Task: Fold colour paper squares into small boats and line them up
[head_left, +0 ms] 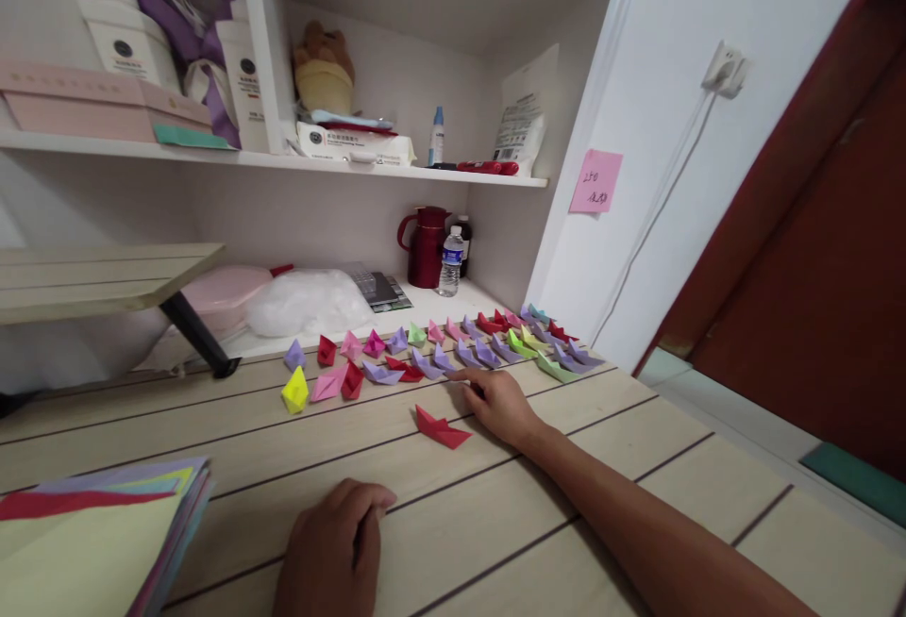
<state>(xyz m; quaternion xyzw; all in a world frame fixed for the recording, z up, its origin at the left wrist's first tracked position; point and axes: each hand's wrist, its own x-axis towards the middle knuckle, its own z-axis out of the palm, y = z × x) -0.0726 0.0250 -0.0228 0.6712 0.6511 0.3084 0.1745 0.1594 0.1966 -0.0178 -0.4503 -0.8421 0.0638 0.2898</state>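
My right hand (499,405) reaches across the wooden desk, index finger stretched out and the other fingers curled under. Its fingertip is at the near end of a purple paper boat (428,366); whether it touches is hard to tell. Just below that hand lies a single red paper boat (442,428). Folded paper boats in several colours stand in two rows along the desk's back, including a yellow one (295,392) at the left end and a green one (556,368) toward the right. My left hand (336,541) rests on the desk in a loose fist with nothing visible in it.
A stack of coloured paper (92,541) lies at the front left. Behind the boats are a raised wooden stand (106,279), a white plastic bag (308,303), a red jug (427,247) and a water bottle (451,263). A shelf (354,167) spans above.
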